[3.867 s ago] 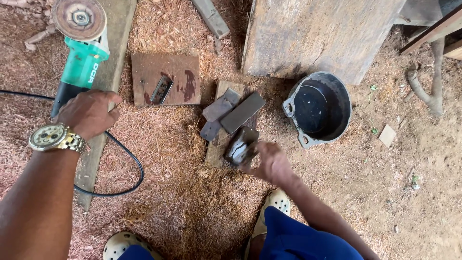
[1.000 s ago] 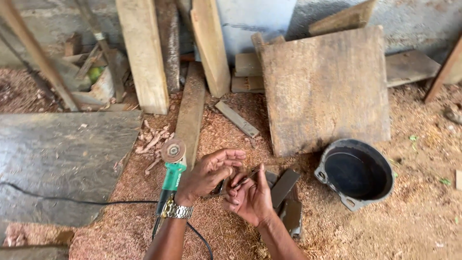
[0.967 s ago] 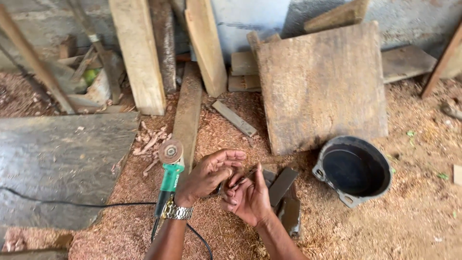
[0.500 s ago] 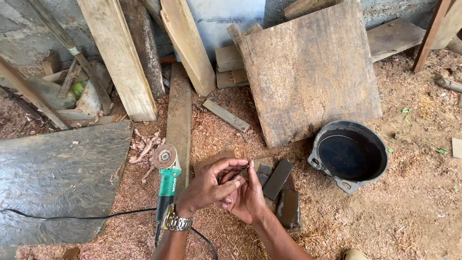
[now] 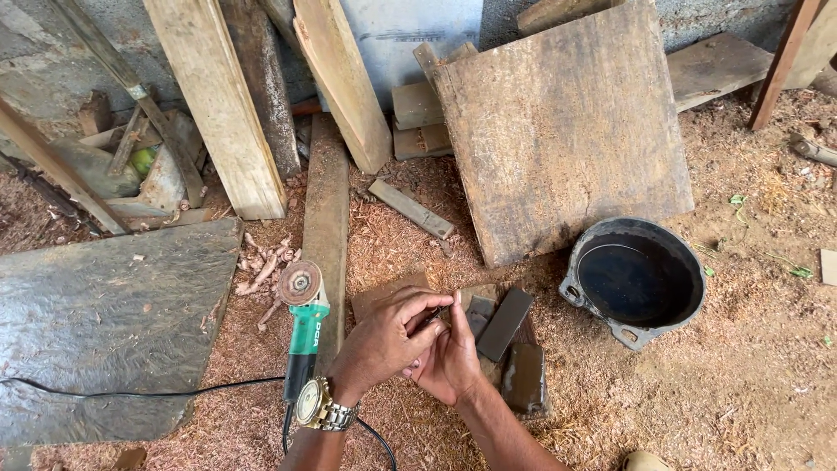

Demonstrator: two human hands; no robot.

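Observation:
My left hand [image 5: 381,344], with a wristwatch [image 5: 311,405] on it, and my right hand [image 5: 451,361] are pressed together low in the middle of the view. Their fingertips pinch a small dark piece [image 5: 433,316], which is mostly hidden by the fingers. Just to the right, several flat dark blocks [image 5: 506,323] lie on the sawdust floor. A green angle grinder [image 5: 304,321] lies just left of my left hand, disc pointing away, and its black cord [image 5: 157,392] runs off to the left.
A black bucket [image 5: 641,279] sits at the right. A large worn wooden board [image 5: 558,131] leans behind the blocks, with planks [image 5: 218,105] and scrap wood against the wall. A dark sheet [image 5: 96,331] covers the left floor. One plank [image 5: 326,227] lies flat by the grinder.
Earlier my left hand rested on the grinder and my right reached among the blocks. Both hands have come together on the small piece, and over the last second they stay joined while the view shifts.

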